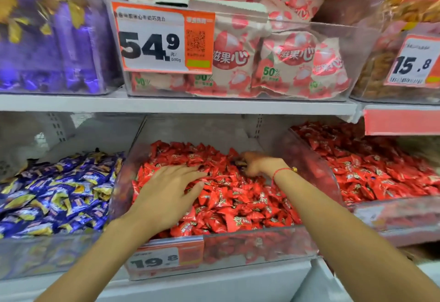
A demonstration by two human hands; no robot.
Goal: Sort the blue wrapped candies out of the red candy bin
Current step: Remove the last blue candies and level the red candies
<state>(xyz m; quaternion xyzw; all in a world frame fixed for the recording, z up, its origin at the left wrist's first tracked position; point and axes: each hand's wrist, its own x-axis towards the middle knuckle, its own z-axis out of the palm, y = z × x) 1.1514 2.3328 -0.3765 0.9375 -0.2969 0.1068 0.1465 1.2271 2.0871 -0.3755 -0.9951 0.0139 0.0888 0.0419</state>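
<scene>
With the left hand (pixel 166 190) flat on the red candies (pixel 238 206) and the right hand (pixel 256 163) pinching a blue wrapped candy (pixel 239 163), neighbouring red pieces may drag out.

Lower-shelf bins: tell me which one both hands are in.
The middle bin, full of red candies, with the 19.8 tag. The left hand lies flat on its pile; the right hand digs at the back. The blue bin and far-right red bin are untouched.

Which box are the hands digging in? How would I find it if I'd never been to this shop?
Find the lower shelf, under the big 54.9 price sign. The middle clear bin there is heaped with red candies and has a 19.8 tag on its front. The bin to its left holds blue and gold candies instead.
</scene>
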